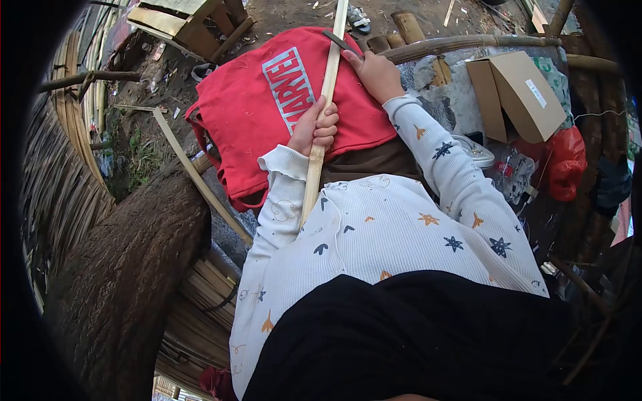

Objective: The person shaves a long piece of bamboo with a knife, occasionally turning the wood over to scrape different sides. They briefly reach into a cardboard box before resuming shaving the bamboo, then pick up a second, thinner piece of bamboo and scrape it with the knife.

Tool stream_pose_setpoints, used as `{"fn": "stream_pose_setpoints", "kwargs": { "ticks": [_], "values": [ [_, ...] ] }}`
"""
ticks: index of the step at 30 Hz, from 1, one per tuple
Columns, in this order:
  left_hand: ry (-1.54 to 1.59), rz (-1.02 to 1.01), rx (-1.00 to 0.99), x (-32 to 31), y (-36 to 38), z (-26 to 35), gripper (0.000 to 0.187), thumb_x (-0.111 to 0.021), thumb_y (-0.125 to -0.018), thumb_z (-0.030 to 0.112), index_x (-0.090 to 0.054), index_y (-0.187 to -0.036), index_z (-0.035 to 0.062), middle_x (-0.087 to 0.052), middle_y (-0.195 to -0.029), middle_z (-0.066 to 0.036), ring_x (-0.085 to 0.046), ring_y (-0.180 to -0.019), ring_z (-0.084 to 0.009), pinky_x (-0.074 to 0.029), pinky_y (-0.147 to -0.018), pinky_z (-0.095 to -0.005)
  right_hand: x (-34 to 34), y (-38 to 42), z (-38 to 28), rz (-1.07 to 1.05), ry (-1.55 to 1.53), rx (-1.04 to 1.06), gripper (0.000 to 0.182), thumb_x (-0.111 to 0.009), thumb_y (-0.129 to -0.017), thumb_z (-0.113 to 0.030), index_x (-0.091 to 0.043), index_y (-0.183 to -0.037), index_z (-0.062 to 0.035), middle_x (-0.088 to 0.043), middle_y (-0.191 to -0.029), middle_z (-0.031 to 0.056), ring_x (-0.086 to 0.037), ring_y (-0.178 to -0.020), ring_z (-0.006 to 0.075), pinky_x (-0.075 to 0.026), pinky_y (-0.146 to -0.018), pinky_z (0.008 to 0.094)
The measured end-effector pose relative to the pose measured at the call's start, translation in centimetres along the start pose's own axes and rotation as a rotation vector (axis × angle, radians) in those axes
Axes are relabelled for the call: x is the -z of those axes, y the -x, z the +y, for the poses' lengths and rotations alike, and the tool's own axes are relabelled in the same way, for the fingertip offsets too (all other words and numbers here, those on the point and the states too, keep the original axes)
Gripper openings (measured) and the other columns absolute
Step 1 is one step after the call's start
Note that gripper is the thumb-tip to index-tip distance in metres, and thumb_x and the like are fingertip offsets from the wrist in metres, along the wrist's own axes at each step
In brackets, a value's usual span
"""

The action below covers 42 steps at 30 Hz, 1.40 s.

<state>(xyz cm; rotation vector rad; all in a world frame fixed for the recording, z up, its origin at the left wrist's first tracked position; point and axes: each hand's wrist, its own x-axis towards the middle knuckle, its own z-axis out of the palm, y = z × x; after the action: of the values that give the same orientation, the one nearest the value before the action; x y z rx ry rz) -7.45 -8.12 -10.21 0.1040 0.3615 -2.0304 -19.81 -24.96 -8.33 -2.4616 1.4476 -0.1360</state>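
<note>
A long pale bamboo strip (pixel 331 70) runs from my waist up past the top of the view. My left hand (pixel 314 127) is closed around it, over a red cloth with white MARVEL lettering (pixel 287 83) spread across my lap. Farther up, my right hand (pixel 376 75) grips a knife (pixel 338 40). Its dark blade lies across the strip, apparently touching it; the handle is mostly hidden in my fingers. Thin shavings are scattered on the red cloth.
At the right sit an open cardboard box (pixel 525 93), a red plastic bag (pixel 567 164) and a bamboo pole (pixel 468 43). On the left are a thick tree trunk (pixel 127 274), another bamboo strip (pixel 194 170) and bundled strips (pixel 194 321). A wooden crate (pixel 190 27) stands beyond.
</note>
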Motion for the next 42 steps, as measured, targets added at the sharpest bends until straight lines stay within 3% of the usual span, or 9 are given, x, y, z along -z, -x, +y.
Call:
{"fn": "stream_pose_setpoints", "kwargs": {
  "ticks": [1, 3, 6, 10, 13, 18, 20, 27, 42],
  "values": [
    [-0.113, 0.067, 0.019, -0.1, 0.3, -0.6, 0.034, -0.034, -0.097, 0.040, -0.035, -0.079, 0.0118, -0.023, -0.052, 0.005, -0.020, -0.036, -0.0023, -0.018, -0.029, -0.0164, -0.4, -2.6, 0.2, 0.008, -0.037, -0.151, 0.074, -0.029, -0.087, -0.065, -0.065, -0.078, -0.0018, -0.063, -0.073, 0.0227, -0.062, -0.074, 0.0392, -0.049, -0.066, 0.0493],
    [-0.051, 0.057, 0.012, -0.7, 0.6, -0.9, 0.035, -0.034, -0.097, 0.041, -0.035, -0.078, 0.0121, -0.023, -0.052, 0.005, -0.019, -0.036, -0.0022, -0.018, -0.029, -0.0167, 0.7, -7.0, -0.4, -0.040, -0.043, -0.175, 0.082, -0.023, -0.087, -0.067, -0.067, -0.080, 0.0016, -0.063, -0.079, 0.0245, -0.062, -0.079, 0.0393, -0.049, -0.070, 0.0482],
    [0.034, 0.017, -0.015, -0.4, 0.9, -0.4, 0.035, -0.033, -0.097, 0.041, -0.036, -0.078, 0.0121, -0.023, -0.052, 0.005, -0.020, -0.036, -0.0022, -0.018, -0.029, -0.0169, 0.0, -11.4, 0.1, -0.081, -0.032, -0.019, 0.083, -0.021, -0.086, -0.068, -0.066, -0.083, 0.0024, -0.063, -0.082, 0.0259, -0.061, -0.085, 0.0407, -0.047, -0.075, 0.0466],
    [0.006, 0.044, 0.001, -0.3, 0.5, -0.1, 0.036, -0.033, -0.097, 0.043, -0.036, -0.078, 0.0121, -0.023, -0.052, 0.005, -0.020, -0.036, -0.0027, -0.018, -0.029, -0.0171, -1.3, -11.5, 1.5, -0.150, -0.237, -0.110, 0.087, -0.020, -0.086, -0.068, -0.064, -0.087, 0.0071, -0.062, -0.087, 0.0282, -0.058, -0.088, 0.0435, -0.044, -0.082, 0.0442],
    [0.013, -0.008, 0.043, -0.2, 0.3, 0.3, 0.036, -0.033, -0.096, 0.044, -0.036, -0.077, 0.0126, -0.023, -0.051, 0.006, -0.020, -0.036, -0.0024, -0.018, -0.029, -0.0167, -1.1, -9.2, 2.3, -0.243, -0.346, -0.139, 0.082, -0.024, -0.086, -0.068, -0.066, -0.076, 0.0022, -0.064, -0.077, 0.0224, -0.063, -0.080, 0.0358, -0.047, -0.073, 0.0413],
    [-0.093, 0.107, 0.037, -0.8, 0.5, 0.4, 0.038, -0.032, -0.096, 0.046, -0.036, -0.077, 0.0129, -0.023, -0.052, 0.006, -0.019, -0.036, -0.0020, -0.017, -0.029, -0.0164, 1.9, 0.1, 0.2, -0.321, -0.406, 0.112, 0.072, -0.034, -0.088, -0.061, -0.061, -0.070, 0.0027, -0.059, -0.066, 0.0229, -0.057, -0.069, 0.0403, -0.044, -0.066, 0.0450],
    [-0.157, 0.106, 0.056, -0.8, 0.5, 0.4, 0.039, -0.031, -0.096, 0.046, -0.036, -0.077, 0.0128, -0.023, -0.052, 0.006, -0.018, -0.037, -0.0019, -0.016, -0.030, -0.0162, 2.9, 2.2, -0.8, -0.325, -0.327, 0.082, 0.066, -0.036, -0.089, -0.058, -0.060, -0.069, -0.0002, -0.058, -0.065, 0.0221, -0.057, -0.066, 0.0401, -0.044, -0.063, 0.0458],
    [-0.258, 0.244, -0.021, -1.8, 0.3, 0.5, 0.037, -0.032, -0.097, 0.044, -0.036, -0.077, 0.0124, -0.022, -0.053, 0.006, -0.018, -0.037, -0.0019, -0.016, -0.030, -0.0167, 2.5, 2.6, -2.2, -0.203, -0.158, -0.045, 0.068, -0.037, -0.085, -0.065, -0.062, -0.066, -0.0041, -0.062, -0.065, 0.0178, -0.062, -0.066, 0.0363, -0.049, -0.061, 0.0440],
    [-0.357, 0.251, -0.082, -1.6, 0.0, 0.6, 0.035, -0.033, -0.097, 0.041, -0.036, -0.076, 0.0125, -0.022, -0.053, 0.007, -0.017, -0.037, -0.0021, -0.014, -0.030, -0.0174, 0.8, 2.0, -1.6, 0.003, -0.053, 0.073, 0.067, -0.038, -0.083, -0.067, -0.062, -0.067, -0.0064, -0.061, -0.060, 0.0139, -0.063, -0.060, 0.0325, -0.050, -0.052, 0.0413]
  ]
}}
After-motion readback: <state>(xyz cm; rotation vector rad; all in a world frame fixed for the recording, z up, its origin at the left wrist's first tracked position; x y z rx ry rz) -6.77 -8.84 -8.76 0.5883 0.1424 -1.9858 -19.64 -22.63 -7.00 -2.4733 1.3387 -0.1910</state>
